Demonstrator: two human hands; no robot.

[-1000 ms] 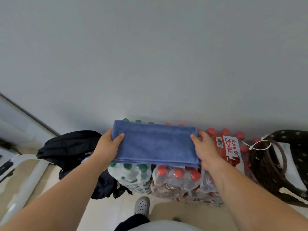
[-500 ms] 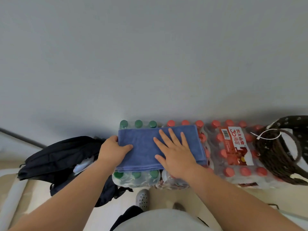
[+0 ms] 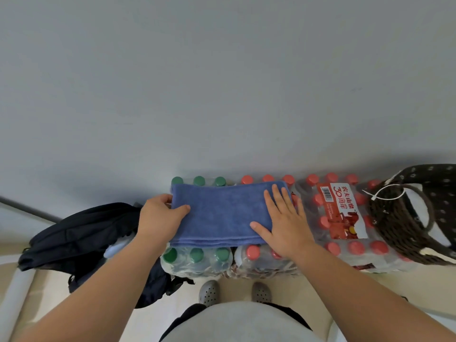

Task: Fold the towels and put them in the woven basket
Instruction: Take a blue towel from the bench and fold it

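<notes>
Open wall fills the upper frame; right of the blue towel, red-capped bottle packs (wrapped) lie before the woven basket; backpack blocks lower left.

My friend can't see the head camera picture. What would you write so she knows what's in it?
Two bare hands work a folded blue towel lying on packs of bottled water: the left hand grips its left end, the right hand presses flat on its right end. A dark woven basket sits at far right.
</notes>
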